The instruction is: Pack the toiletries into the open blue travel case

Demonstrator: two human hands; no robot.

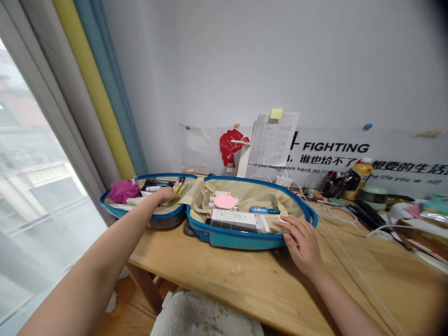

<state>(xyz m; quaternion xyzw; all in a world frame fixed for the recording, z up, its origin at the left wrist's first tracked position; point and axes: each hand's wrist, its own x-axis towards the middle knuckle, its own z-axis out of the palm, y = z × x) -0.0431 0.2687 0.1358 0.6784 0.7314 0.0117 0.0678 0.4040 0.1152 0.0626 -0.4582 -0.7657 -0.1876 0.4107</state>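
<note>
Desk: a pale wooden desk [224, 284] lies under my forearms, with a white cable [350, 261] crossing it toward 2 o'clock.

Right hand: my right hand [303, 245] lies open at 1 o'clock, fingers spread and pressing near the blue rim, just beside a bundle of cotton swabs [271, 224]. It holds nothing that I can see.

Left hand: my left hand [167, 194] reaches out to 11 o'clock, fingers bent down among small items. I cannot tell whether it grips anything.

Suitcase: a blue hard-shell suitcase [234, 238] lies open at 12 o'clock, its two shells side by side, lined in beige fabric.

Contents: a white box [234, 218] and a pink round sponge [224, 201] sit in the right shell. A magenta bath puff [123, 191] fills the left shell's 10 o'clock end.

Handling: the shell looks stiff and fairly light, so I would take it by the rim. The puff and sponge look soft, the swabs light and easily spilled.

Axis: the open case runs crosswise, from 10 o'clock to 2 o'clock. The box and swabs lie along that line.

Far side: a window [38, 186] glows at 10 o'clock, and a "FIGHTING" poster [336, 147] hangs at 1 o'clock.
</note>
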